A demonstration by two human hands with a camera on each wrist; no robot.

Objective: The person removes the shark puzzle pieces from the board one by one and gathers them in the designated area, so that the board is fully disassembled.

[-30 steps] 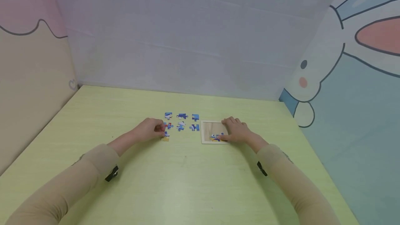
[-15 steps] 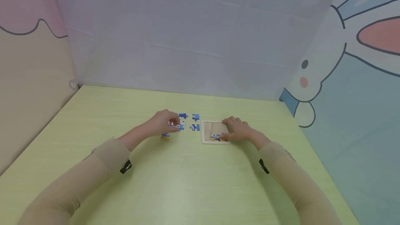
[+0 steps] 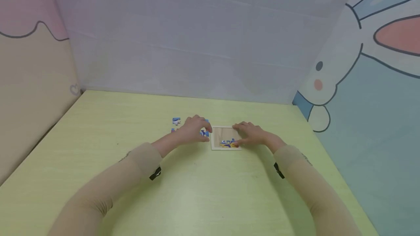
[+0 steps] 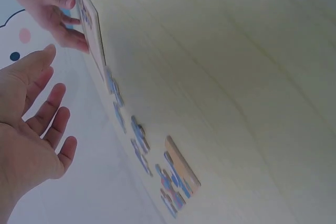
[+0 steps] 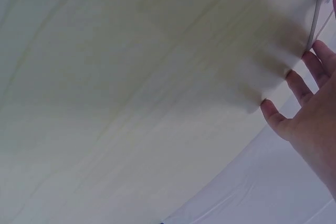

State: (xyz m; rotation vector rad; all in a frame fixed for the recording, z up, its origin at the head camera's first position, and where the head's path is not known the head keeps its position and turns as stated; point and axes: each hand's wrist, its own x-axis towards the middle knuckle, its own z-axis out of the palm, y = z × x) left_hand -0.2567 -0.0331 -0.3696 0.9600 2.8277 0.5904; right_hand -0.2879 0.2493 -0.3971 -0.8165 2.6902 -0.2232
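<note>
My left hand (image 3: 193,130) hovers over the loose puzzle pieces (image 3: 205,133), just left of the shallow wooden puzzle tray (image 3: 223,134). In the left wrist view this hand (image 4: 31,119) has its fingers spread and loosely bent, with nothing between thumb and fingers. My right hand (image 3: 251,134) rests along the tray's right side, its fingertips at the far edge and its thumb near the joined blue and yellow pieces (image 3: 227,144) in the near part of the tray. Through the right wrist view, several fingertips of the hand (image 5: 310,103) touch the tabletop beside the tray.
Another loose piece (image 3: 176,121) lies beyond my left forearm. The left wrist view shows several pieces lying flat, among them one with a tan strip (image 4: 182,163). A pale yellow table (image 3: 203,185) carries everything, and a light cloth wall (image 3: 203,39) stands behind it.
My left hand has moved rightward across the loose pieces, from the leftmost column to beside the tray, and its fingers have spread. The right hand has stayed at the tray.
</note>
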